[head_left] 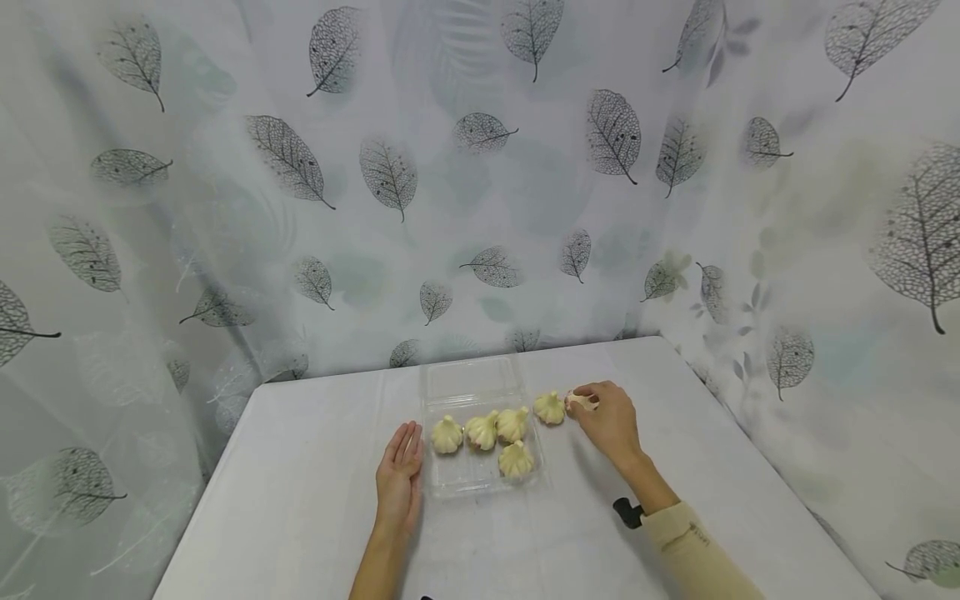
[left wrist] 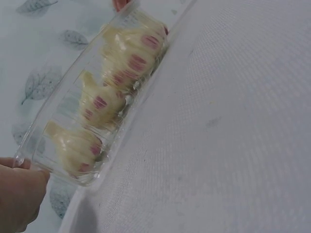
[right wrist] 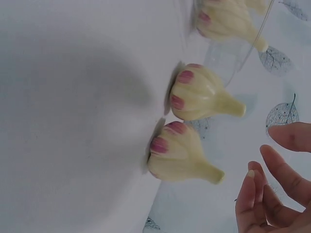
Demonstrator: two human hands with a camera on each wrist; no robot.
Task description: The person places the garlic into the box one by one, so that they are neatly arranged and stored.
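A clear plastic box [head_left: 468,482] with its lid folded back holds several garlic bulbs [head_left: 447,435], pale with purple patches. Along its left side lies my left hand [head_left: 397,483], fingers extended; the left wrist view shows its fingertips [left wrist: 41,174] right at the box's rim. Two more garlic bulbs stand on the table to the right of the box: one nearer to it [right wrist: 197,94], and an outer bulb [right wrist: 175,154]. Over the outer one reaches my right hand [head_left: 609,421]. In the right wrist view its thumb and fingers [right wrist: 286,177] are spread apart near the stem, with nothing between them.
The table [head_left: 315,483] has a white cover. Behind it and along its sides hang curtains [head_left: 480,192] with a leaf print. The transparent lid [head_left: 474,379] lies back toward the table's far edge. A small black object [head_left: 627,512] shows at the right wrist.
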